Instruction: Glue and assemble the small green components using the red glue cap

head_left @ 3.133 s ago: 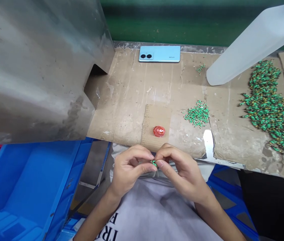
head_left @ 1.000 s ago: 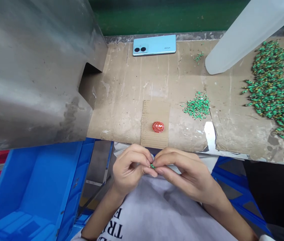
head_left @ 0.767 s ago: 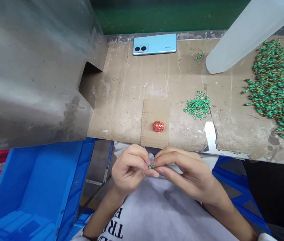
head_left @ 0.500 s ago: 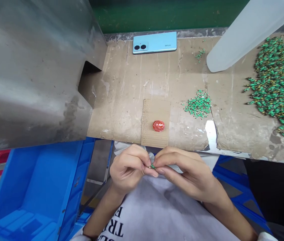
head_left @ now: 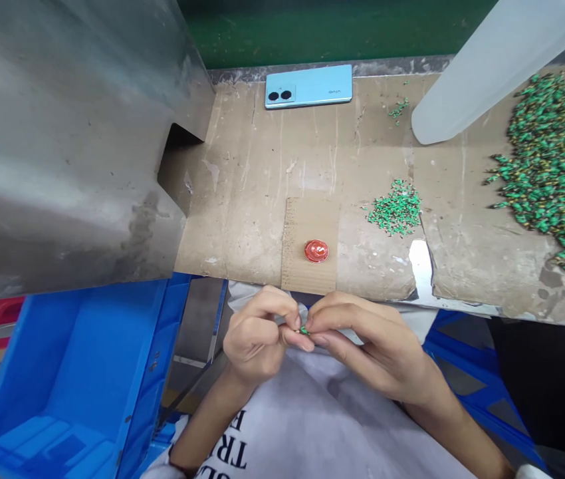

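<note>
My left hand (head_left: 255, 336) and my right hand (head_left: 369, 342) meet fingertip to fingertip over my lap, just below the table's front edge. Both pinch one tiny green part (head_left: 304, 330) between thumbs and forefingers; most of it is hidden by the fingers. A small red round cap (head_left: 316, 251) lies on the cardboard sheet (head_left: 262, 199) straight ahead of my hands. A small heap of green parts (head_left: 395, 209) sits to its right, and a much larger heap (head_left: 549, 176) spreads at the far right.
A large grey metal housing (head_left: 63, 133) fills the left. A blue plastic crate (head_left: 68, 379) stands below it. A light blue phone (head_left: 308, 86) lies at the back edge. A white translucent chute (head_left: 492, 66) slants down from the upper right.
Both hands stay pinched on the green part with only slight finger shifts. The camera view has drifted a little, mostly early on.
</note>
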A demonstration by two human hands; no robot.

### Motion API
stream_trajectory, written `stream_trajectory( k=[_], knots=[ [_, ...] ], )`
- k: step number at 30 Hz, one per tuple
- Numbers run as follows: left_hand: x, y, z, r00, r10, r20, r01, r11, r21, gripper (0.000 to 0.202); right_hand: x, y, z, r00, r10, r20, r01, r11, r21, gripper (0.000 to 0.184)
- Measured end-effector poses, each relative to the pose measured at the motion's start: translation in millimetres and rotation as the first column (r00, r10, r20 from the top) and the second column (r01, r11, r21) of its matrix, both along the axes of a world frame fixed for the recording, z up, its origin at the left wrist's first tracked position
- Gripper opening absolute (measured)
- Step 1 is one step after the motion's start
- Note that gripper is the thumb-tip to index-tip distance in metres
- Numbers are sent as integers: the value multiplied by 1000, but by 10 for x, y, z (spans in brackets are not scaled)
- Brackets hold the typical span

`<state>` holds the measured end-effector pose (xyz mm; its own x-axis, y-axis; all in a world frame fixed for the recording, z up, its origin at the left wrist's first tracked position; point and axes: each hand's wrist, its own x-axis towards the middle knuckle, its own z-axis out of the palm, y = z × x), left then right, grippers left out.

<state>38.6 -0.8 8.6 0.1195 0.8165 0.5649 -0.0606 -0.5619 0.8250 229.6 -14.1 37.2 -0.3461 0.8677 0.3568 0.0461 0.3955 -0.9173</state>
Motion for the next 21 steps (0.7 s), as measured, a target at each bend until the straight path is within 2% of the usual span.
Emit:
stream_trajectory(
  k=[4,10,15,21],
  knots=[
    [17,22,8,1000,-12,23,12,1000,15,53,-9,7,0,1000,-12,-10,12,1000,8,11],
    [51,42,106,989,-19,150,30,997,-73,56,10,9,-8,1000,-2,-23,2,1000,1,9],
    [54,27,118,991,-18,129,28,996,-81,59,19,-8,4,999,33,-32,-33,999,19,11],
    [27,-16,49,999,-2,51,2,1000,10,43,22,-13,-6,999,47,-8,-47,997,54,18]
  ],
)
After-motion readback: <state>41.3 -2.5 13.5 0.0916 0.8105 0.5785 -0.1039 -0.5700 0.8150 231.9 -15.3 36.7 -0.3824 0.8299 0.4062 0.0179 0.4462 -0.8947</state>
